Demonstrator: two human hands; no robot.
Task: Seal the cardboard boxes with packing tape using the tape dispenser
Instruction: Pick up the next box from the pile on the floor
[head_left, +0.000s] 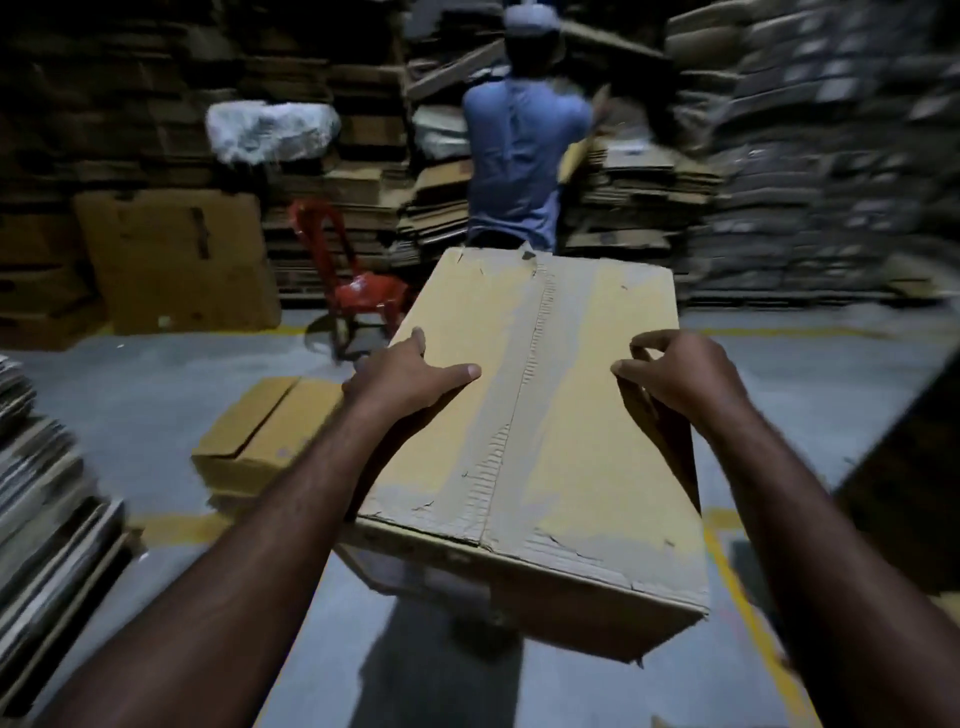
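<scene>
A large closed cardboard box (571, 415) fills the middle of the head view, held up off the floor. Its top seam runs lengthwise and is covered by a worn strip of tape. My left hand (410, 379) grips the box's left edge, thumb lying on the top face and fingers round the side. My right hand (685, 379) grips the right edge, fingers curled over the corner of the top. No tape dispenser shows in this view.
A smaller cardboard box (265, 436) lies on the grey floor to the left. A red plastic chair (358, 280) stands behind it. A person in a blue shirt (519, 156) works at tall stacks of flattened cartons. Flat cardboard (47, 493) is piled at my left.
</scene>
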